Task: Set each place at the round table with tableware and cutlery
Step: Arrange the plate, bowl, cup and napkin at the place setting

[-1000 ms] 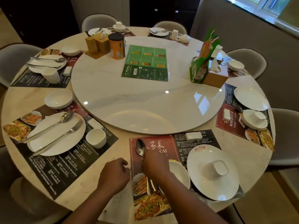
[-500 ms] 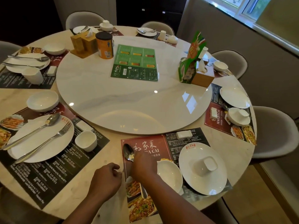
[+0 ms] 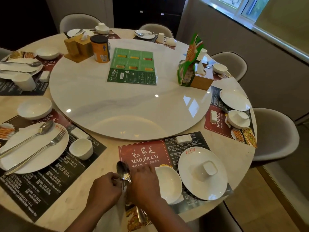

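Gathering the cutlery at the near place, you have both hands low over the left part of the red and black placemat [image 3: 143, 153]. Your right hand [image 3: 145, 185] lies flat-ish across the spoon [image 3: 123, 171], fingers [image 3: 147, 170] loosely together and pressing on the handle; only the shiny oval bowl of the spoon pokes out just beyond your fingertips, and a bit of steel handle shows behind your wrist. Your left hand [image 3: 104, 190] is curled, its fingers [image 3: 115, 179] closed toward the spoon's neck, touching or nearly so; whether they actually pinch it, or something else under it, you cannot tell from here.

Just right of your right fingers sits the small white bowl [image 3: 168, 183], smooth glazed ceramic, rim close to your knuckles. Beyond that is the round white plate [image 3: 203, 173] with a cup [image 3: 204, 170] upside down on it, likely stacked so to keep it clean until the place is laid out. A small white rectangular rest [image 3: 184, 138] lies well ahead of your fingertips.

The finished place to your left shows the pattern to match: spoon and fork laid across the plate. Your grip looks meant to steady slippery polished steel on a glossy printed mat before lifting.
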A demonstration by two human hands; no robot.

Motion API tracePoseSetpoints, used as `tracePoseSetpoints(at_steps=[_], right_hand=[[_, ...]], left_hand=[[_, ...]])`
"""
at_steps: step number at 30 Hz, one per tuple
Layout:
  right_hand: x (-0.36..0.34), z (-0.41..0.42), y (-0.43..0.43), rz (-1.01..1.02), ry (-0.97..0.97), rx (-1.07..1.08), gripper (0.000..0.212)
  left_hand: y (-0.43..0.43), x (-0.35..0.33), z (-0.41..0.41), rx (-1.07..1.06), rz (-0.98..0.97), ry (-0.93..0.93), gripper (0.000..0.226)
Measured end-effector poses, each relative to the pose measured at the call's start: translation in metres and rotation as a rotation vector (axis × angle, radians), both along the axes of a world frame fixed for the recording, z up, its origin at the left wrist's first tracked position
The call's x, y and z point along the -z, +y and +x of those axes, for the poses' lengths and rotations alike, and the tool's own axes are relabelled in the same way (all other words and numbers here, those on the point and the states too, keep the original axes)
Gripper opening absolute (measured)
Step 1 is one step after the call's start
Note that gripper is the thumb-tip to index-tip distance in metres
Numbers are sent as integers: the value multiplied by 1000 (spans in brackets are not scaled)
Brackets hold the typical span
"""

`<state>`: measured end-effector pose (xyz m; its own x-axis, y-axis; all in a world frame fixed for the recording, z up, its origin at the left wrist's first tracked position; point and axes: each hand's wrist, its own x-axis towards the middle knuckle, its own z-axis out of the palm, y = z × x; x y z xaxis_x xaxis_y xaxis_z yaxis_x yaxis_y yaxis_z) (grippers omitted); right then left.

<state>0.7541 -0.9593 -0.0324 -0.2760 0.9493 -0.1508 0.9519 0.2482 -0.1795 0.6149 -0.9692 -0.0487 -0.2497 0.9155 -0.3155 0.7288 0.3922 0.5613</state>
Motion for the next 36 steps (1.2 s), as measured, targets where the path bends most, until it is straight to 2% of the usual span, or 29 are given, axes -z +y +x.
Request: tracePoseSetpoints(at_steps=[4, 7, 9, 11, 14, 23, 33, 36], right_hand=[[-17, 57, 9, 67, 49, 163, 38], [-22, 102, 13, 46, 10, 296, 40], [-21, 118, 13, -34, 30, 296, 38], [-18, 124, 13, -83, 38, 276, 35], [-11, 127, 16, -80, 57, 257, 30], [-5, 126, 72, -73, 170, 300, 17], [-9, 139, 106, -138, 242, 210, 26], [-27, 167, 107, -101, 291, 225, 23]], left_hand=[[2, -14, 8, 1, 56, 27, 12], [1, -23, 30, 75, 95, -64, 11], [-1, -25, 48, 145, 85, -138, 13], [-4, -24, 66, 212, 63, -186, 25], [-5, -23, 83, 241, 23, -229, 34], [28, -23, 89, 27, -2, -272, 49], [54, -23, 92, -105, 40, -290, 44], [44, -25, 97, -154, 133, -222, 38]])
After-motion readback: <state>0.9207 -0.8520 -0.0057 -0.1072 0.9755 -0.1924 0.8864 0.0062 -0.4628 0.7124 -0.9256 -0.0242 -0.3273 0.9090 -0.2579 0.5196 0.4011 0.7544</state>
